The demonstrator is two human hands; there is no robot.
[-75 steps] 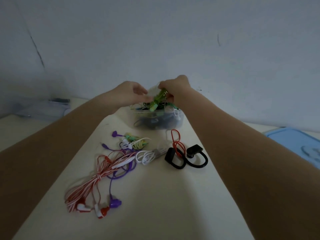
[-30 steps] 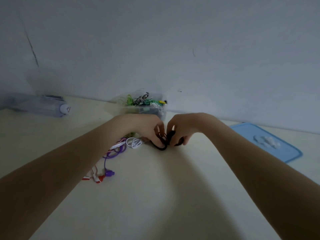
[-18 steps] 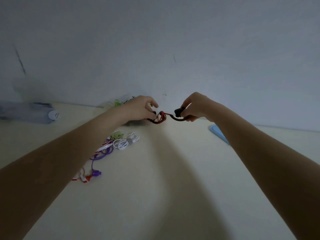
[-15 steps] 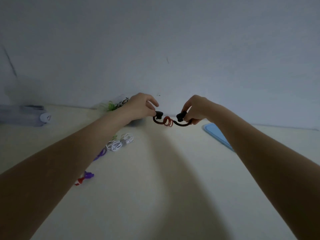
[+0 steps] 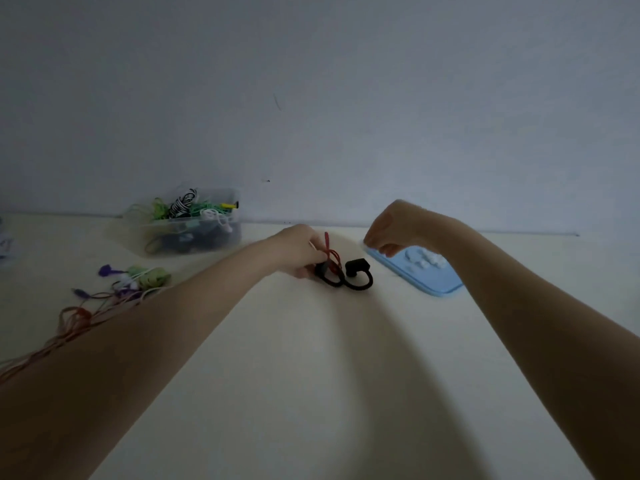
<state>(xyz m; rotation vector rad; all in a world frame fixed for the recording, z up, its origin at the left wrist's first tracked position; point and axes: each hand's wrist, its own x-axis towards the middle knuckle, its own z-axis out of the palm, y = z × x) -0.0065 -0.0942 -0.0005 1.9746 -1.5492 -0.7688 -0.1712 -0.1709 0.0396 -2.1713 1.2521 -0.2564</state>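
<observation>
While our left hand (image 5: 298, 252) pinches the black ear-hook earphones (image 5: 356, 264) at their left hook, thumb and fingers curled round the bunched red cord (image 5: 332, 258), the set rests on the cream table (image 5: 311, 375), between the clear box (image 5: 221, 237) of tangled cables and the blue lid (image 5: 440, 285). The right hook lies free on the table, just beside the left 1, and a short end of the cord sticks up above our fingers. Our right hand (image 5: 394, 225) hangs above the near end of the lid, apart from the earphones, its fingers loosely curled downward and, as far as we can see, holding nothing. We judge that we are partway through bundling this set: the cord is gathered at 1 hook but not secured, and the 2 hooks are not yet held together. The next move, as we read it, calls for the right hand to come down to the free hook and take it, while the left keeps its pinch so that the loops do not spring apart. A loose pile of other earphones (image 5: 149, 277) lies further to our left.
</observation>
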